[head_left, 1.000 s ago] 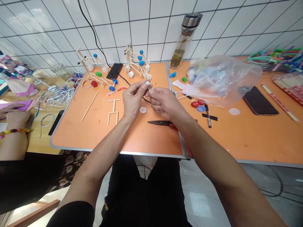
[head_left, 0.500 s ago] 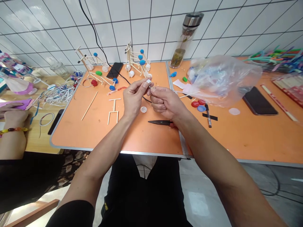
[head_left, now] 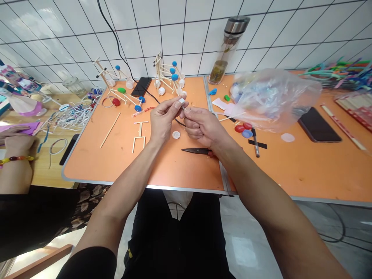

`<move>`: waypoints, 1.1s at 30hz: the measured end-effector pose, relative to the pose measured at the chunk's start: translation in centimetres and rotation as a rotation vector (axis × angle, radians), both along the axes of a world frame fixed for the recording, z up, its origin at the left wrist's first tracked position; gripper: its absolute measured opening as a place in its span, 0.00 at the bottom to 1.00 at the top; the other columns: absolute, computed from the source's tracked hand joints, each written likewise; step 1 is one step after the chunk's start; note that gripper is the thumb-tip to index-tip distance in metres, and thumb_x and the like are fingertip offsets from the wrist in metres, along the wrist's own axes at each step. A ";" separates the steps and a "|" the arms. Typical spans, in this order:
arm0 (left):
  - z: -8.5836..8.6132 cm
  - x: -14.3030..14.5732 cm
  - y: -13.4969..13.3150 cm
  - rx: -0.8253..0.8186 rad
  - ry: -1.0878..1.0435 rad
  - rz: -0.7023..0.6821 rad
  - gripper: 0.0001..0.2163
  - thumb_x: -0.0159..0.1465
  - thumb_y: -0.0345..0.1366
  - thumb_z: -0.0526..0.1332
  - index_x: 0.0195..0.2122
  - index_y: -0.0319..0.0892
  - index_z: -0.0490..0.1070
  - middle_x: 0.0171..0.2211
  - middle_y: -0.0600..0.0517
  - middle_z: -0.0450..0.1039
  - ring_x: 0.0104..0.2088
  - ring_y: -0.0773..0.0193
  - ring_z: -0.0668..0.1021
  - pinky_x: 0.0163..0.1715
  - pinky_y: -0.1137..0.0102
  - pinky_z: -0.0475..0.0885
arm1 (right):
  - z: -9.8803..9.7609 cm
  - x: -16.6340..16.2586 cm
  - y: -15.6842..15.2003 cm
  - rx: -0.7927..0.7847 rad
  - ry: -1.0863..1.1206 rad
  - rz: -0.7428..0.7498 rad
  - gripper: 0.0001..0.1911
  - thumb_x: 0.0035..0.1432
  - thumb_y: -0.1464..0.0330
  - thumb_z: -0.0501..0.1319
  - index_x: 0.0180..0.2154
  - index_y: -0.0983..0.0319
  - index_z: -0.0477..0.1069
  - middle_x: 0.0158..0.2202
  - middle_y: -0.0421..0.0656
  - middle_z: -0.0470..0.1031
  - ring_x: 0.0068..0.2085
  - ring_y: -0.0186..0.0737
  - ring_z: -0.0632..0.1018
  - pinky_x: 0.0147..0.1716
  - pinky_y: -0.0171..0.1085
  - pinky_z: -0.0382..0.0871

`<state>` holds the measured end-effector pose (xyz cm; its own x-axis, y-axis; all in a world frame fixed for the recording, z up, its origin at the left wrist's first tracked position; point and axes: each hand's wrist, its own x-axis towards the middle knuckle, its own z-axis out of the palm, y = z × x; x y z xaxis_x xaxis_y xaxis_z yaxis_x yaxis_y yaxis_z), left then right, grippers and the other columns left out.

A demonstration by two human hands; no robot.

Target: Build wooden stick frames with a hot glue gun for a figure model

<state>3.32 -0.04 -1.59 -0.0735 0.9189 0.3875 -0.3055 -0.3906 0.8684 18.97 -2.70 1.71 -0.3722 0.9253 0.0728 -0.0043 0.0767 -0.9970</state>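
Note:
My left hand [head_left: 163,118] is closed, pinching a small white piece [head_left: 181,100] between thumb and fingertips above the orange table. Close against it, my right hand [head_left: 202,126] is closed too. Its thumb and forefinger meet right by the white piece; what they grip is too small to make out. Below the hands lie a round white disc [head_left: 176,135] and dark-jawed pliers [head_left: 195,150], whose handles are partly hidden under my right wrist. Left of my left hand is a flat stick frame [head_left: 140,130], with a single loose stick [head_left: 110,130] farther left.
Stick models with blue balls [head_left: 174,76] and a red ball [head_left: 116,102] stand near the wall. A glass bottle [head_left: 218,69], plastic bag [head_left: 267,100], phone [head_left: 319,124] and marker [head_left: 256,143] are rightward. Another person's arm [head_left: 17,162] rests at the left.
Both hands stay together in nearly the same place, with only a very slight shift to the left. The things on the table lie as before.

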 end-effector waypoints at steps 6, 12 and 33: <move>-0.9 0.0 0.6 -0.060 -0.005 0.033 0.16 0.62 0.50 0.81 0.47 0.49 0.91 0.45 0.48 0.90 0.49 0.54 0.90 0.55 0.57 0.85 | -1.0 -0.3 0.4 0.241 -0.223 -0.226 0.19 0.74 0.50 0.62 0.36 0.56 0.67 0.26 0.36 0.63 0.26 0.38 0.63 0.27 0.37 0.55; -1.0 -0.1 0.4 -0.015 0.017 0.060 0.15 0.62 0.52 0.81 0.44 0.50 0.91 0.43 0.49 0.91 0.44 0.56 0.89 0.53 0.58 0.86 | -1.1 -0.8 -0.1 0.418 -0.532 -0.377 0.13 0.76 0.58 0.60 0.38 0.56 0.68 0.28 0.41 0.69 0.31 0.44 0.70 0.31 0.39 0.58; -0.8 0.0 0.0 -0.028 0.062 0.034 0.17 0.62 0.53 0.81 0.45 0.49 0.91 0.46 0.47 0.90 0.50 0.52 0.89 0.56 0.55 0.84 | -0.5 -0.3 -0.4 0.334 -0.397 -0.307 0.18 0.75 0.54 0.61 0.33 0.56 0.67 0.27 0.40 0.67 0.28 0.41 0.66 0.29 0.39 0.56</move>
<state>3.33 -0.02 -2.37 -0.0816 0.9270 0.3661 -0.2379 -0.3748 0.8961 18.67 -3.11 1.24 -0.1502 0.9458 0.2878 0.4348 0.3247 -0.8400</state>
